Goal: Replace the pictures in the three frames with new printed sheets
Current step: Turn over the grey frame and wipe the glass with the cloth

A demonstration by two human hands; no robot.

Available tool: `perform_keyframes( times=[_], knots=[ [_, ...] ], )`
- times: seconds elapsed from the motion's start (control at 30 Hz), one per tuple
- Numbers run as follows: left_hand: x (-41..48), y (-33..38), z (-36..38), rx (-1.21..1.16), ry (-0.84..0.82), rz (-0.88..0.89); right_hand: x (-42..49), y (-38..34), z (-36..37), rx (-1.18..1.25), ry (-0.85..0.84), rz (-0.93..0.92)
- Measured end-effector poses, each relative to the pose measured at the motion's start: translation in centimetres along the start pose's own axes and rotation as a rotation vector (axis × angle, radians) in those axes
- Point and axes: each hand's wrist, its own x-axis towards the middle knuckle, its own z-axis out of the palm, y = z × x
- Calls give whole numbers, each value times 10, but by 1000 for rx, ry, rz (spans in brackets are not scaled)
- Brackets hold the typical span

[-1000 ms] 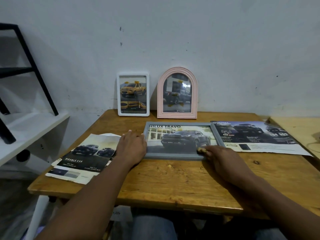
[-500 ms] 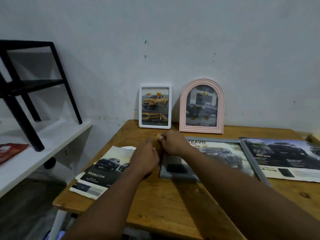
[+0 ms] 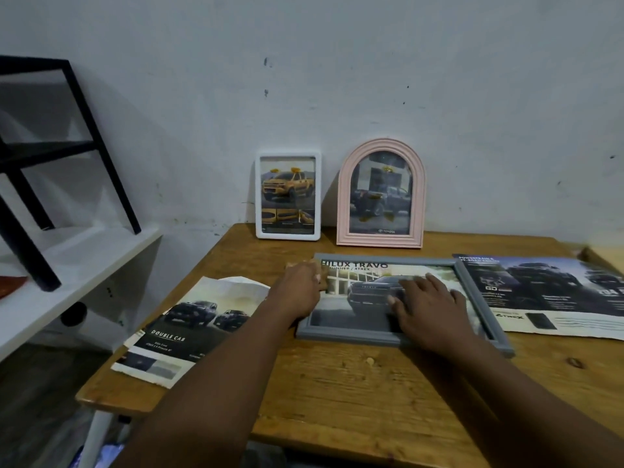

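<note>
- Wooden table (image 3: 354, 383) — set against a white wall (image 3: 337, 79).
- White shelf (image 3: 84, 255) at left — black stand (image 3: 106, 153) on it.
- Red item (image 3: 10, 285) at shelf's edge, cropped.

Scuffed white wall (image 3: 371, 62), wooden table (image 3: 337, 383)

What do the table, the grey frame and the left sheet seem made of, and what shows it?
Table: wood, seemingly varnished; grain, knots and a soft sheen show. Grey frame: matt moulded border, painted wood or plastic, unclear which. Left sheet: thin printed paper; its edges are ragged and its far end curls up.
</note>
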Motion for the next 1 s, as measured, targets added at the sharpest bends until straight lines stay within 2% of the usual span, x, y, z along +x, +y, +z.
perform_keyframes(
  times=[0.13,0.27,0.67,1.0],
  knots=[
    [6,9,0,-10,39,-5,-17,1,8,10,3,1],
    [1,13,-1,20,-38,18,-13,1,11,24,24,-19],
    [-66,-13,4,93,12,78,-13,-2,14,-7,64,-1],
    [-108,-19,10,-68,191,204,-10,-1,10,13,67,-1]
  ],
)
